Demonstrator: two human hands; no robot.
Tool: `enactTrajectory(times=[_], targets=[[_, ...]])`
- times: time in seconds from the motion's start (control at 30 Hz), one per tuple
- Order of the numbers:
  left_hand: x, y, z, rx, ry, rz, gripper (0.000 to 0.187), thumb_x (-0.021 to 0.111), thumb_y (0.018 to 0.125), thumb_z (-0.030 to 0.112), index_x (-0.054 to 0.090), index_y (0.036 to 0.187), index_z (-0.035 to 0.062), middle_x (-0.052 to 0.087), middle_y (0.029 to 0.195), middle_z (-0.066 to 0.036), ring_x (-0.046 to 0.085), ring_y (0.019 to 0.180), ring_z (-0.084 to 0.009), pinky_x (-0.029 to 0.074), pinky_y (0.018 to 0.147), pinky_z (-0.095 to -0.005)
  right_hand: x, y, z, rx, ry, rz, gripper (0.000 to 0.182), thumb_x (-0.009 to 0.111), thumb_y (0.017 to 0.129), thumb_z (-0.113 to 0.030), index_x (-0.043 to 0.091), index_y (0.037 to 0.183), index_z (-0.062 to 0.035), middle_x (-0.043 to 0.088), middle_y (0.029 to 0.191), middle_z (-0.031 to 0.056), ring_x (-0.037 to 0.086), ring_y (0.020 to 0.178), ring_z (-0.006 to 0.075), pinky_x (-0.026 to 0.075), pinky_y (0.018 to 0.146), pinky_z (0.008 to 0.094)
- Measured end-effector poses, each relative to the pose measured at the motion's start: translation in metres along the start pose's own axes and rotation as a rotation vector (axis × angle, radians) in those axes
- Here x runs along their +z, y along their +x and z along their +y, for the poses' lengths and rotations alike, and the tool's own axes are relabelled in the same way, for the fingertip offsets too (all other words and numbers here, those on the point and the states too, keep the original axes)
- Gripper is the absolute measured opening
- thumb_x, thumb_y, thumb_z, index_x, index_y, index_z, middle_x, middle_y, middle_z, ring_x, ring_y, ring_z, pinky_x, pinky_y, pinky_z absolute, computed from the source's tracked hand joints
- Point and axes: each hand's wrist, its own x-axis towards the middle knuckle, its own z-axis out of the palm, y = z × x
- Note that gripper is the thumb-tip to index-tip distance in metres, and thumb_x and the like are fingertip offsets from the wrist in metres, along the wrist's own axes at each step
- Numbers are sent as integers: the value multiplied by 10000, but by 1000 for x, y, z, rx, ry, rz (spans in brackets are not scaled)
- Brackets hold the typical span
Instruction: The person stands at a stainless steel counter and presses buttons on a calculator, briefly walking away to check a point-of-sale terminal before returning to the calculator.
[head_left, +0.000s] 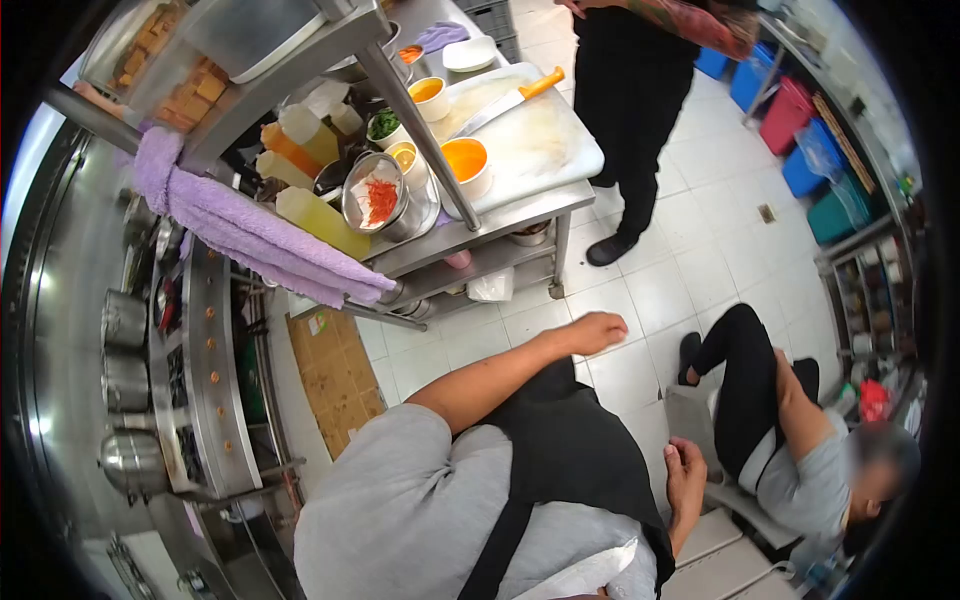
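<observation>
My left hand [598,333] is out in front of my black apron [560,430], above the white floor tiles. Its fingers are curled in, and nothing shows in them. Lower down, on the right of my apron, my right hand [685,472] hangs with loosely bent fingers, thumb apart, holding nothing. Neither hand touches the steel worktable [520,212] ahead. A white cutting board [545,145] on it carries a knife [508,104] with a yellow-orange handle and a tub of orange sauce [466,168]. Beside the board is a metal bowl [375,192] with red shreds.
A purple towel [250,225] hangs on the table rail, near squeeze bottles [310,135]. One person in black trousers [635,110] stands beyond the board; another person [790,430] sits at right. A stove [215,370] runs along the left, cardboard [335,375] on the floor.
</observation>
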Motion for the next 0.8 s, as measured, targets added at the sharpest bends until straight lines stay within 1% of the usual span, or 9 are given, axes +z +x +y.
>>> enactTrajectory(times=[0.1,0.2,0.23,0.27,0.33,0.43,0.57,0.7,0.8], targets=[[10,19,-5,-142,-1,-107,267,577,979,283,663,1086,54,706,977,-133,655,903,-259,515,829,-381,-18,60,-5,2,109,-34,279,666,941,-202,686,1113,17,697,1052,189,664,969,286,505,866,376],[38,36,-71,-314,317,-293,297,564,917,267,711,937,10,711,965,-204,676,953,-378,533,829,-465,-24,120,3,-21,104,-129,282,657,946,-199,682,1106,32,700,1049,186,664,962,279,506,861,364],[33,36,-64,-306,364,-396,287,552,914,248,715,944,13,712,964,-197,673,964,-373,536,841,-459,-27,137,5,16,117,-176,281,650,950,-200,681,1104,33,703,1048,184,665,961,279,506,860,362],[42,52,-90,-119,336,-273,266,553,913,234,713,965,28,716,974,-176,673,970,-354,532,851,-448,-40,148,-30,63,127,-180,273,640,954,-202,685,1103,22,709,1048,181,669,955,278,508,857,366],[31,105,-89,-82,73,-66,260,599,929,267,717,1024,56,721,988,-151,675,1004,-317,523,884,-415,-61,186,-35,-7,86,-126,291,639,952,-239,692,1079,17,702,1023,193,678,938,300,514,838,374],[-1,214,-66,-242,176,-231,279,596,897,298,727,961,60,722,992,-160,684,955,-311,526,847,-419,-106,231,-45,30,38,27,312,645,944,-273,700,1067,8,693,1033,209,677,948,357,519,839,394],[-26,365,-36,-190,241,-388,311,608,902,314,715,1015,45,729,1006,-164,692,954,-312,528,854,-418,-166,298,-56,47,101,67,338,668,930,-288,696,1103,0,698,1061,199,674,922,343,525,831,405],[-34,471,13,16,284,-381,321,617,952,298,697,1077,13,723,919,-106,674,862,-202,530,804,-360,-198,356,-47,33,139,62,341,679,927,-300,704,1094,-4,702,1038,196,681,907,314,532,818,394],[-25,542,12,-30,153,-328,332,614,934,320,701,1045,19,727,964,-164,690,925,-309,530,836,-402,-218,415,-17,44,121,-20,362,653,948,-335,708,1113,-18,718,1023,189,685,958,309,526,853,379]])
